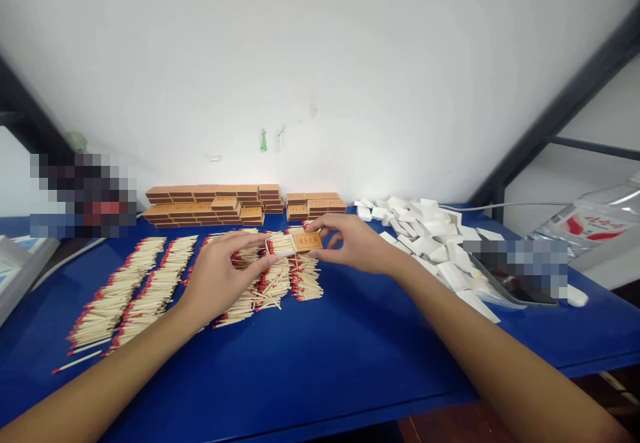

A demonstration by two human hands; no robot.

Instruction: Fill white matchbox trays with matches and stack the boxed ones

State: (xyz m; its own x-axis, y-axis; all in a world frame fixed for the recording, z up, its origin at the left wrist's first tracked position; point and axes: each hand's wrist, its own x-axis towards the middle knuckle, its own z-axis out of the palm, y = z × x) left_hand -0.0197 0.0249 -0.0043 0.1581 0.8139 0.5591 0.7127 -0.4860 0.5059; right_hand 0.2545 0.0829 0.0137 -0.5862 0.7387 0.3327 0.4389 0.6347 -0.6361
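Between my two hands is a matchbox, partly slid open above the rows of matches. My left hand (223, 266) pinches the white inner tray (281, 246), which is filled with matches. On the other side, my right hand (353, 243) grips the orange-brown matchbox sleeve (309, 242) with thumb and fingers. The tray's right end sits inside the sleeve. Loose red-tipped matches (273, 286) lie in rows under and around the box, and my left hand hides part of them.
Longer match rows (117, 290) lie at the left on the blue table (320, 376). Stacked matchboxes (200, 206) stand along the wall. A heap of white trays (425, 230) is at the right, beside a dark flat device (515, 276) and a plastic bag (595, 220).
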